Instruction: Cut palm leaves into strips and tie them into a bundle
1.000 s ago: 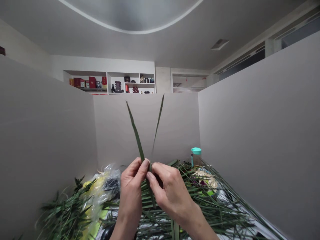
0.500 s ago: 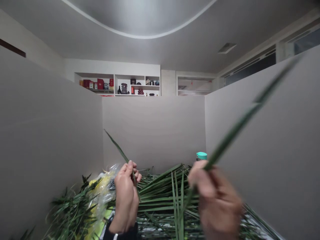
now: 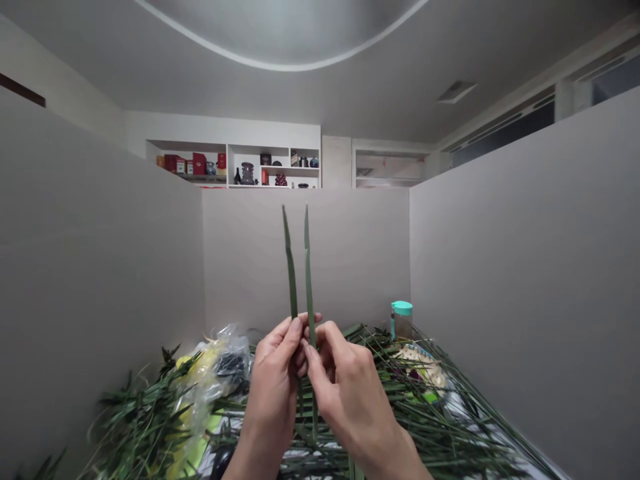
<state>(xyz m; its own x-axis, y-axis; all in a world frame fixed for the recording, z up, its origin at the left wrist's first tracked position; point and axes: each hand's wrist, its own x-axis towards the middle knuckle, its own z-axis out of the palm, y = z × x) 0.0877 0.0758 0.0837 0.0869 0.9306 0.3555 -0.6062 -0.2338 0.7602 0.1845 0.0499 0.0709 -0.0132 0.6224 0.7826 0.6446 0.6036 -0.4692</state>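
Two narrow green palm leaf strips [image 3: 299, 267] stand upright and nearly parallel, a small gap between them, their pointed tips up. My left hand [image 3: 274, 393] pinches the left strip [image 3: 291, 273] between thumb and fingers. My right hand [image 3: 345, 390] pinches the right strip [image 3: 309, 280] the same way. The hands nearly touch at the strips' middle, and the strips' lower parts hang down past my fingers. Beneath both hands lies a heap of long green palm fronds [image 3: 425, 420].
A crumpled clear plastic bag [image 3: 227, 367] lies left of the fronds, with yellow-green material under it. Far back stand a bottle with a teal cap [image 3: 401, 321] and a woven round item [image 3: 420, 363]. Grey partition walls [image 3: 520, 280] surround the table; shelves [image 3: 235, 167] rise beyond.
My hands have come back together from wide apart. The right hand had swung a long strip out to the right; the strips now stand upright, closer than the earlier V.
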